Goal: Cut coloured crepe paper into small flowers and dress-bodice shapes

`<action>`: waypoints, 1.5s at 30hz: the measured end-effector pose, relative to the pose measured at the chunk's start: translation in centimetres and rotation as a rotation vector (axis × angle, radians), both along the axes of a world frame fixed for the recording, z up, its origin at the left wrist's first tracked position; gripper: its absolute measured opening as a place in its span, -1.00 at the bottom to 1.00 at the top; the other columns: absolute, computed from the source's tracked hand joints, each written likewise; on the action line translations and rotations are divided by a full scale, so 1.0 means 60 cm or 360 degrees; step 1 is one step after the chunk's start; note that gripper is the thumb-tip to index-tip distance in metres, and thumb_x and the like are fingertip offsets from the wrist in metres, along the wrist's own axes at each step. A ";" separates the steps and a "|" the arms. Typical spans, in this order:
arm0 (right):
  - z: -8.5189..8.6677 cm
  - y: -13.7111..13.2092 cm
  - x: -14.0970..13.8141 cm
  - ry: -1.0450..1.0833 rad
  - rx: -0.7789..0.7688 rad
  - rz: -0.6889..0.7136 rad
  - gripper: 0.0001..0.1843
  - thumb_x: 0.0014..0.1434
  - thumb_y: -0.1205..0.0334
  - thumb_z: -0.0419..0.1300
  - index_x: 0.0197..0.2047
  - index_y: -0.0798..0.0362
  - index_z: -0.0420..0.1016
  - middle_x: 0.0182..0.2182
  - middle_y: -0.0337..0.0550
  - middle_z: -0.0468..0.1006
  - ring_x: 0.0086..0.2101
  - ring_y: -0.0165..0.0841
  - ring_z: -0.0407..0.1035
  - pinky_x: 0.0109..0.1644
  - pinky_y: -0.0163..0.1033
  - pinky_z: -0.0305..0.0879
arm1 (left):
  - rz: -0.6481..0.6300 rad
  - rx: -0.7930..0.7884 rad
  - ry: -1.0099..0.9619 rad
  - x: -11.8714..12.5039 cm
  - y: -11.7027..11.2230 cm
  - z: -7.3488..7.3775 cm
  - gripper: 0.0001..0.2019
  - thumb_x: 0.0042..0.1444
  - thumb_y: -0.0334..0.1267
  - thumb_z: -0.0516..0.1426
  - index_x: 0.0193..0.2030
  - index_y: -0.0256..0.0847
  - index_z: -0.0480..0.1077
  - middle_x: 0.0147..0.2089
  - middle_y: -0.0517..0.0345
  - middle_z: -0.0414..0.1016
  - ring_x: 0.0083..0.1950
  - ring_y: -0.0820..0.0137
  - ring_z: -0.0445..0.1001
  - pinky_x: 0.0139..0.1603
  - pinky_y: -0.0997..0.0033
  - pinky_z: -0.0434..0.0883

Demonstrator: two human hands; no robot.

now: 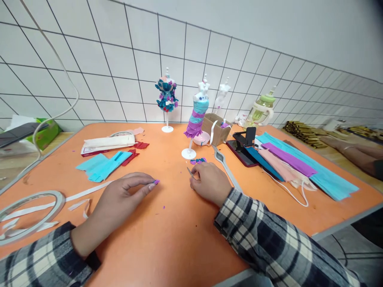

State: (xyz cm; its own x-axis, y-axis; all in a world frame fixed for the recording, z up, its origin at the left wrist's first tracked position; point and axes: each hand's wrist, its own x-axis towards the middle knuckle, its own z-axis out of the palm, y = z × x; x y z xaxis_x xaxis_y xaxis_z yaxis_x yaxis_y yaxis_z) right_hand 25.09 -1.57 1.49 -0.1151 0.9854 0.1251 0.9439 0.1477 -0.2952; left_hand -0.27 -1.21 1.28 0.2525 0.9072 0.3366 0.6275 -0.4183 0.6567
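Observation:
My left hand (pixel 124 195) rests on the orange table (pixel 167 239), its fingers pinched on a tiny purple paper piece (pixel 156 182). My right hand (pixel 209 181) lies to the right, closed around thin metal tweezers (pixel 189 172) whose tips point up and left. Small purple and blue paper bits (pixel 198 160) lie just beyond the right hand. Behind them stands a small white mannequin (pixel 196 119) wrapped in blue and purple crepe paper. A second mannequin (pixel 166 97) with teal and purple flowers stands further back.
A tape roll (pixel 30 209) with loose strips lies at the left. Blue and red paper (pixel 103 165) sits beyond the left hand. A cardboard box (pixel 217 127), a phone (pixel 242 153), crepe sheets (pixel 299 167), a green bottle (pixel 261 109) and another person's arm (pixel 356 155) are to the right.

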 end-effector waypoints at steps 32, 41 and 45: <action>-0.014 -0.041 -0.050 0.1231 -0.0783 0.0467 -0.70 0.04 0.08 0.35 -0.20 0.04 0.47 -0.49 -0.40 0.31 -0.57 -0.57 0.18 -0.51 -0.42 0.09 | -0.0069 -0.0515 -0.0570 0.016 -0.016 0.011 -0.70 -0.01 0.05 0.25 -0.38 -0.16 0.54 -0.35 0.04 0.67 -0.26 0.19 0.61 -0.16 0.28 0.54; -0.013 -0.045 -0.054 0.1197 -0.0734 0.0619 -0.72 0.02 0.08 0.36 -0.24 0.07 0.53 -0.51 -0.37 0.35 -0.52 -0.53 0.20 -0.44 -0.39 0.13 | -0.0191 -0.0376 -0.0399 0.021 -0.022 0.013 -0.77 0.06 -0.06 0.20 -0.38 -0.16 0.55 -0.39 0.05 0.66 -0.32 0.24 0.61 -0.20 0.28 0.57; -0.014 -0.048 -0.053 0.1213 -0.0748 0.0655 -0.71 0.05 0.04 0.34 -0.25 0.07 0.52 -0.54 -0.38 0.33 -0.53 -0.53 0.18 -0.45 -0.38 0.08 | -0.0184 -0.0378 -0.0386 0.018 -0.021 0.011 -0.77 0.05 -0.06 0.21 -0.38 -0.16 0.57 -0.38 0.06 0.67 -0.31 0.25 0.62 -0.20 0.31 0.57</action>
State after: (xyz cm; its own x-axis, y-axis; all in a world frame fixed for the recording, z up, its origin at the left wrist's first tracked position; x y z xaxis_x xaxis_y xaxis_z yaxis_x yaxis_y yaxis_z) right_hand 21.91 -4.44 0.65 -0.5115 0.8550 -0.0860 0.3777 0.1339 -0.9162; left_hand 0.79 -2.44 1.91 0.2965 0.9375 0.1824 0.3990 -0.2951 0.8682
